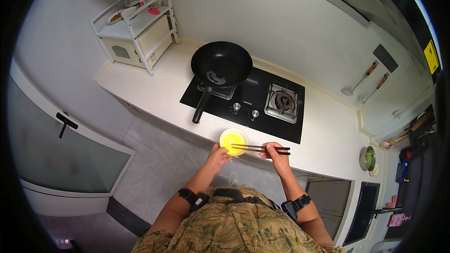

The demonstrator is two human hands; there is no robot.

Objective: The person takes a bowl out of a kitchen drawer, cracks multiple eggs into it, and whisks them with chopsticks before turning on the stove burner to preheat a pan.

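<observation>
My left hand (219, 157) grips the lower left rim of a white bowl (245, 135), held at the counter's front edge. Yellow beaten egg (230, 140) fills the bowl's bottom. Between the fingers of my right hand (276, 153) is a pair of dark chopsticks (254, 148), their tips reaching into the egg. Beyond the bowl, a black wok (221, 61) sits on the left burner of a black gas hob (246, 91), its handle (202, 107) pointing towards me. A whitish, shiny patch lies on the wok's inner surface.
The right burner (284, 101) is bare. A white rack (135, 35) over a cream microwave oven (128, 51) holds dishes at the back left. A metal bowl of chopped greens (370, 159) stands far right. A ladle and turner (374, 86) hang on the wall. A door (66, 140) is left.
</observation>
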